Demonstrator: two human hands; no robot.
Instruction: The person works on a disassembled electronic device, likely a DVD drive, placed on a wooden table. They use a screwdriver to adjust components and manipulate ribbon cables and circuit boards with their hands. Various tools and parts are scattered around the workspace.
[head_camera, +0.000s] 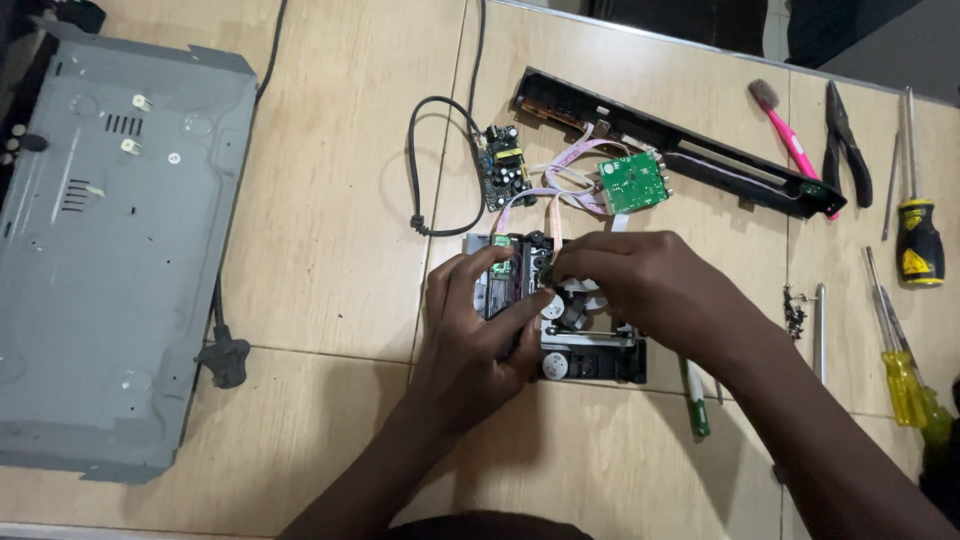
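Note:
A black disc-drive mechanism (600, 358) lies on the wooden table in front of me. My left hand (478, 335) grips its left side, thumb and fingers wrapped over the frame. My right hand (640, 280) rests on top of the mechanism, fingertips pinched at a small part near its centre; what they pinch is hidden. Flat ribbon cables (560, 180) run from the mechanism up to a green circuit board (633, 182) and a small black power board (505, 165).
A grey metal case cover (110, 250) lies at left, with a black power cord and plug (222, 360). A long black front panel (680, 150) sits behind. Pink toothbrush (785, 130), pliers (843, 140), yellow screwdrivers (900, 370), loose screws (795, 310), green pen (695, 400) at right.

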